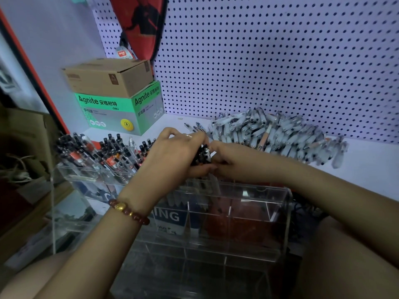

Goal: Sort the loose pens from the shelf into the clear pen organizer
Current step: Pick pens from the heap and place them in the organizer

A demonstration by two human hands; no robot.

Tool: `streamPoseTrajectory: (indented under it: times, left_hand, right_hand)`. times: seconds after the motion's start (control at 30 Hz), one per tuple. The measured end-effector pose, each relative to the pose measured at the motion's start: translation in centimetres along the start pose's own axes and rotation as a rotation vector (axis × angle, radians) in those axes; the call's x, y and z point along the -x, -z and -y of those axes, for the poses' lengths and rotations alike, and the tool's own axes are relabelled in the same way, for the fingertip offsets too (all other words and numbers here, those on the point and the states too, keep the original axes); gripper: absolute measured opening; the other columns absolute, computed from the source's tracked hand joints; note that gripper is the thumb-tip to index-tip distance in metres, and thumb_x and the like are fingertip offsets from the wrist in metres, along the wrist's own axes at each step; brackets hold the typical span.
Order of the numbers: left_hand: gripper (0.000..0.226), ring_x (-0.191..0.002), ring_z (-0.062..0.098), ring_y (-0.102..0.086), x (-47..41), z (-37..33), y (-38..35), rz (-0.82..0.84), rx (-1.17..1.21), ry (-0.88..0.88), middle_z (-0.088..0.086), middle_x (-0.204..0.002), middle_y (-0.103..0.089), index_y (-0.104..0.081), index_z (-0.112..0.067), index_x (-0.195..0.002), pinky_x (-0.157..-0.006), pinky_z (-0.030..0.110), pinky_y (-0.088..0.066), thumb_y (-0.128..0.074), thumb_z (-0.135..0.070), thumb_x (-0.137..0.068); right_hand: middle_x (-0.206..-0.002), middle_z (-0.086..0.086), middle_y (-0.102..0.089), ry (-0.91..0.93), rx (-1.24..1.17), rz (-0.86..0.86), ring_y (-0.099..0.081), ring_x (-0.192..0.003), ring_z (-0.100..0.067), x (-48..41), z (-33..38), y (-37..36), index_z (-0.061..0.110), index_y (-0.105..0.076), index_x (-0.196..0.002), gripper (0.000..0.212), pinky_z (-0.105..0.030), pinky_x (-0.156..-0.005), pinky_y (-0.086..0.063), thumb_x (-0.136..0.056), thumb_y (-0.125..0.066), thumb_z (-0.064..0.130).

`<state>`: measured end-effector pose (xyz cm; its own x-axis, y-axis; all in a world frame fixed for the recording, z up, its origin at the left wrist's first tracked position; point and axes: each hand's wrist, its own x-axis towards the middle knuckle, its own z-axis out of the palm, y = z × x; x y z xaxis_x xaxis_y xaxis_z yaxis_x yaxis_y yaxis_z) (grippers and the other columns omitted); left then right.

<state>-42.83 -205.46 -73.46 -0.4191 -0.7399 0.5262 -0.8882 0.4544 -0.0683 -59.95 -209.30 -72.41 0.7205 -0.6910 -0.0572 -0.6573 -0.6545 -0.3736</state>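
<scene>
My left hand (172, 154) and my right hand (228, 160) meet over the clear pen organizer (237, 212), both closed around a small bundle of pens (201, 156) with black tops. The bundle's lower ends dip into a top middle compartment. A big pile of loose pens (276, 134) with pale caps lies on the white shelf behind my right hand. The organizer's left compartments hold several upright pens (103, 152) with black and orange parts.
A green Agnite box (121, 111) with a brown carton (108, 76) on top stands at the shelf's back left. A pegboard (280, 61) forms the back wall, and a red bag (140, 24) hangs on it. Cardboard and clutter sit at the far left.
</scene>
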Motion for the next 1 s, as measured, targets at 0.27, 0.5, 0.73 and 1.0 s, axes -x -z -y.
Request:
streamPoseTrajectory:
  times: [0.27,0.5,0.73,1.0]
  left_hand:
    - [0.063,-0.085,0.024,-0.061,0.2,0.4,0.0,0.038,-0.076,0.003,-0.001,-0.089,-0.068,-0.059,-0.018,-0.102,-0.088,0.037,-0.025,-0.034,-0.069,-0.075]
    - [0.066,-0.101,0.013,-0.053,0.5,1.2,1.1,-0.068,0.075,0.051,-0.006,-0.103,-0.066,-0.058,-0.017,-0.121,-0.106,0.036,-0.017,-0.034,-0.066,-0.083]
    - [0.048,-0.089,0.005,-0.048,0.7,3.3,1.5,-0.153,0.22,0.22,-0.017,-0.101,-0.057,-0.05,-0.027,-0.124,-0.086,0.02,-0.026,-0.035,-0.057,-0.09]
    - [0.027,-0.058,-0.013,-0.046,1.1,3.8,2.1,-0.142,0.411,0.287,-0.016,-0.092,-0.06,-0.054,-0.022,-0.12,-0.062,0.017,-0.031,-0.052,-0.03,-0.095]
  right_hand:
    - [-0.08,0.018,-0.053,-0.018,0.008,-0.02,-0.048,-0.066,0.006,-0.2,-0.2,0.2,0.018,-0.039,-0.131,0.045,-0.015,-0.058,-0.034,-0.093,-0.058,0.03]
    - [-0.072,0.009,-0.057,-0.013,-0.407,-0.097,-0.052,-0.067,-0.007,-0.8,-1.5,2.2,0.017,-0.051,-0.117,0.026,-0.032,-0.073,-0.045,-0.093,-0.051,0.006]
    - [-0.111,-0.003,-0.066,-0.092,0.036,-0.19,-0.058,-0.096,-0.017,-8.9,-4.8,4.0,0.016,-0.065,-0.11,0.022,-0.026,-0.077,-0.046,-0.094,-0.051,0.009]
    - [-0.1,-0.003,-0.065,-0.118,0.725,-0.151,-0.047,-0.107,-0.023,-14.5,-6.9,0.1,0.014,-0.064,-0.101,0.034,-0.035,-0.093,-0.034,-0.092,-0.055,0.046]
